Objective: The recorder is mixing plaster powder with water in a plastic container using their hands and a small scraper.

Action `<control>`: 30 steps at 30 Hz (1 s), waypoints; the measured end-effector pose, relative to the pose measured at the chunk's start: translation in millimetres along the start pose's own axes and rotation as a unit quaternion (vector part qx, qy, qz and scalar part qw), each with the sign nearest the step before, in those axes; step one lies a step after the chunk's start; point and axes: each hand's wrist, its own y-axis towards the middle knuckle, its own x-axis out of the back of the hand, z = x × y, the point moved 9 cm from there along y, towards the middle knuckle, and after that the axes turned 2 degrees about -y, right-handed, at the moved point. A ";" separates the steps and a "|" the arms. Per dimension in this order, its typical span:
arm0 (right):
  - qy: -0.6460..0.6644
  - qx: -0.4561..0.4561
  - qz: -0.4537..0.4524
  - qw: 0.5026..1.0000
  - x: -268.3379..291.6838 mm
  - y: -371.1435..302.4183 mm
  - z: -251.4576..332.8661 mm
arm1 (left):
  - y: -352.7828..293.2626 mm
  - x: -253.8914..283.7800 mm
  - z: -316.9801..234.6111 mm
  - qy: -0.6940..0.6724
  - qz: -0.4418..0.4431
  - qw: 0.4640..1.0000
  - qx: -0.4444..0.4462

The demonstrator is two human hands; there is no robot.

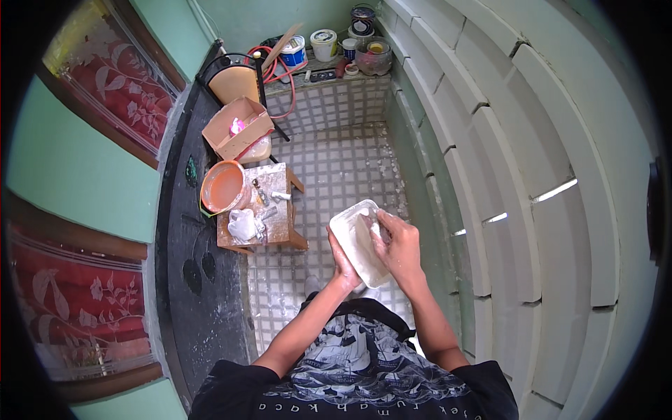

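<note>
Tray (348, 238), white, sits before my body: my left hand (341, 262), partly closed, has hold of its left side, and my right hand (400, 245) curls fingers inward over it, scooping or stirring, I judge (whether they pinch anything, I cannot tell). The next move calls for a steady tray. Ahead on my left, an orange bucket (222, 185) stands on a white-smeared table (283, 227), with tiled floor (336, 157) and green wall (290, 15) beyond

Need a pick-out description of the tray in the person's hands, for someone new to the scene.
Find the black shirt at the lower edge, then follow the forearms up. The left hand supports a white tray; the right hand is over its open inside. It is rectangular with rounded corners, unlike the round orange bucket on the low table.
</note>
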 end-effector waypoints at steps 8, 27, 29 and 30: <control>0.070 -0.006 0.030 0.997 -7.9 8.7 14.5 | 6.5 4.4 -10.8 -0.022 -0.017 0.999 -0.016; -0.053 0.019 0.073 0.996 -143.3 61.8 71.1 | 2.9 45.4 -160.8 -0.103 0.038 0.991 -0.074; 0.015 -0.042 0.118 0.992 -168.4 70.8 67.9 | -4.6 45.2 -185.5 -0.127 0.063 0.987 -0.073; 0.017 -0.034 0.124 0.992 -180.3 74.4 72.3 | -6.2 47.2 -198.3 -0.129 0.063 0.986 -0.082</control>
